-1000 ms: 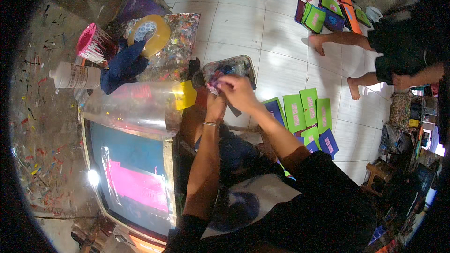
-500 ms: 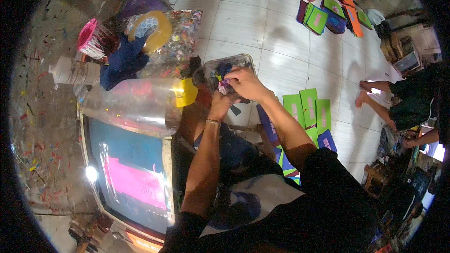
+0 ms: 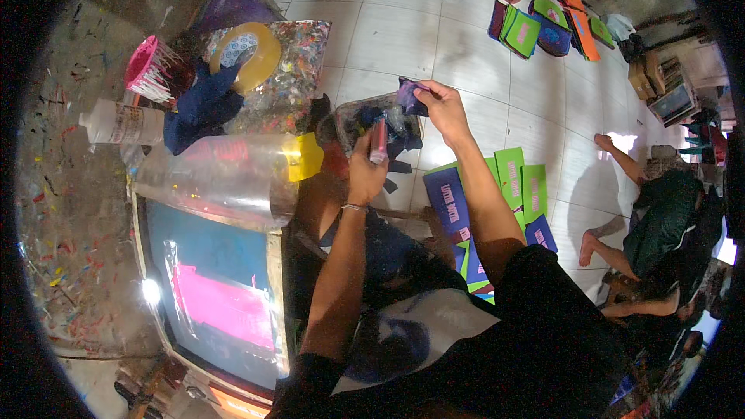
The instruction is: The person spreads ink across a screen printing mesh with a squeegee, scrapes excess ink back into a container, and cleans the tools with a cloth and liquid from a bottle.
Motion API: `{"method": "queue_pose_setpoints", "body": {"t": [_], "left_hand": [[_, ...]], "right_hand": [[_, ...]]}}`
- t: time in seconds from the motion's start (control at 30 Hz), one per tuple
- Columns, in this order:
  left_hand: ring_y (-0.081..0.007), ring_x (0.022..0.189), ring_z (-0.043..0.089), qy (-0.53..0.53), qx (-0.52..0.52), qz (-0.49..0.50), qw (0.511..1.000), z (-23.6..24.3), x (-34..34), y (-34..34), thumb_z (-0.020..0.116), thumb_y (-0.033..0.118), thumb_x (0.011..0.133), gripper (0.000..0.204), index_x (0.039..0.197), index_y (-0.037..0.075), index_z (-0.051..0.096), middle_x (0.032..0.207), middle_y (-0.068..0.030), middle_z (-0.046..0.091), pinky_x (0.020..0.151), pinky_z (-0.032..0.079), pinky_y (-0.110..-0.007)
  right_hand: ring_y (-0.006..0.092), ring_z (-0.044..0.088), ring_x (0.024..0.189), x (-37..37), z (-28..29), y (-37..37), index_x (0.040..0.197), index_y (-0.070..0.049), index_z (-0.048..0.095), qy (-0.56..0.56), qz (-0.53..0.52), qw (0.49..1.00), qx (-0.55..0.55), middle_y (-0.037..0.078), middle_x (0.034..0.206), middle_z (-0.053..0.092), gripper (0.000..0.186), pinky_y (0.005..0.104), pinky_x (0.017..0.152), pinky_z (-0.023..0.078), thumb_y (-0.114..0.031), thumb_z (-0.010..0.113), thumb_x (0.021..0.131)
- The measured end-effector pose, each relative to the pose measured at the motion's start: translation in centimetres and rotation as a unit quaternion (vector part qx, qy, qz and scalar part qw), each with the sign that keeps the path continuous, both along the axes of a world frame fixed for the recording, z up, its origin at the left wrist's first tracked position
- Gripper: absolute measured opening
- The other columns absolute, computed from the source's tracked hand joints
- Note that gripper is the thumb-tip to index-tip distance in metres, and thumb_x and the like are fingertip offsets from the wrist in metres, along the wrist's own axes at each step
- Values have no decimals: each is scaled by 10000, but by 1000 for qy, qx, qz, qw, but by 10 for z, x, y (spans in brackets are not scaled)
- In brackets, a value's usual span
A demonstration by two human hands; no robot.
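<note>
My left hand (image 3: 365, 176) is closed round a small pinkish-red oblong object (image 3: 379, 142), whose kind I cannot make out. It is held upright over the near side of a clear tub (image 3: 339, 122) with dark scraps in it. Up and to the right, my right hand (image 3: 443, 109) pinches a stained purple-and-navy cloth scrap (image 3: 410, 98) beside the tub's far right corner. The two hands are apart. To their left lies a framed printing screen (image 3: 209, 225) with a band of pink ink (image 3: 225, 302) across its blue mesh.
A large clear plastic bottle (image 3: 225, 174) lies behind the screen. Beyond it are a tape roll (image 3: 268, 58), a navy cloth (image 3: 198, 109), a pink tub (image 3: 143, 68) and a white bottle (image 3: 120, 122). Printed green and blue pieces (image 3: 508, 174) cover floor at right, where another person's legs (image 3: 609, 240) show.
My right hand has moved up and right, away from my left, carrying the cloth scrap. The pinkish-red object in my left hand is now exposed. The other person has shifted.
</note>
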State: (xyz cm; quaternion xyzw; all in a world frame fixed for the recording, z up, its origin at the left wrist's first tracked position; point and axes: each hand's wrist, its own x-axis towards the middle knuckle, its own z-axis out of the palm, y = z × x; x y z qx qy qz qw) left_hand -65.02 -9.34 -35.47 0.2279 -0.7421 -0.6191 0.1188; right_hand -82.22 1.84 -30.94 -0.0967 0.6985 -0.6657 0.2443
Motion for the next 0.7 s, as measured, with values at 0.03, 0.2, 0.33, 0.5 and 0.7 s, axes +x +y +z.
{"method": "queue_pose_setpoints", "body": {"t": [0.03,0.2,0.33,0.5,0.7], "left_hand": [[-345,1051,585,23,-197,17,980,4,-1,5,641,10,751,524,1253,-37,498,1096,-218,596,934,465,-405],[-418,1017,529,-25,-327,38,944,7,2,9,612,-16,673,595,1257,-11,499,1114,-213,550,864,446,-471],[-414,1034,521,-68,-338,35,938,5,4,6,601,-32,661,608,1259,-12,493,1125,-206,552,873,446,-468],[-410,1072,506,-87,-350,42,932,-1,6,10,570,-55,661,612,1267,-3,492,1136,-209,549,905,442,-469],[-425,1068,519,-56,-319,41,945,-18,7,2,569,-50,678,527,1204,-50,525,1120,-252,564,921,434,-464]], "right_hand": [[95,528,679,-1,-7,6,979,11,677,0,0,1000,4,18,737,634,177,266,631,445,-103,640,849],[160,611,700,22,-3,9,996,15,667,226,110,955,159,99,819,681,171,279,667,490,-62,617,853],[391,627,768,43,-3,-2,963,0,674,359,196,901,146,254,833,639,197,439,726,506,-44,568,802],[394,621,761,60,-14,1,932,20,672,321,180,909,195,257,814,634,191,444,726,500,-26,553,790],[384,616,814,75,5,19,941,25,668,317,213,913,144,233,883,644,195,417,738,497,15,551,786]]}}
